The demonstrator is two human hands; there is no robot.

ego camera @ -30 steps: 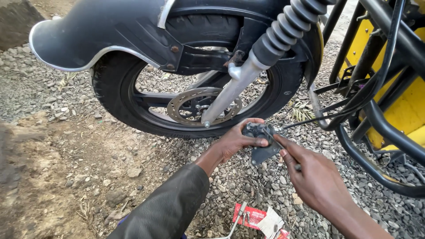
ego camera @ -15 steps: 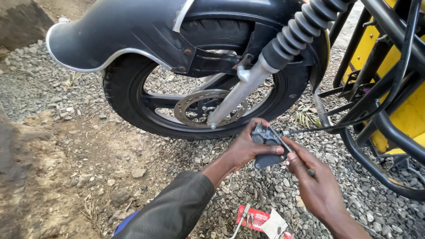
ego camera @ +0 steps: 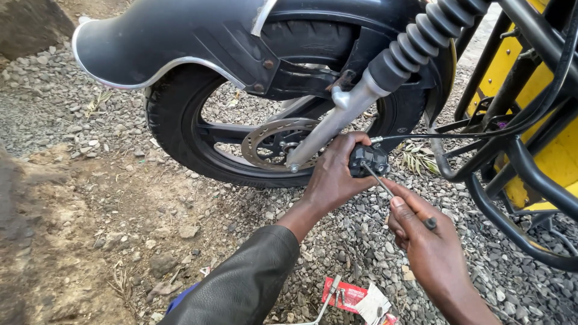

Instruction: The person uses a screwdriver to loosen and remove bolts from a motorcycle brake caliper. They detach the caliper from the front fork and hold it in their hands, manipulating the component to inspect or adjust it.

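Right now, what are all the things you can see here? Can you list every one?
wheel: one, black tyre, centre, on gravel
mudguard: one, black with pale edge, over the wheel
brake disc: one, silver, inside the wheel
shock spring: one, black, top right
metal frame: one, black, right, yellow panel behind
small black part: one, on a cable, centre
thin tool: one, dark, tip at the part
red packet: one, red and white, bottom, on gravel
left hand: holds the part
right hand: holds the tool
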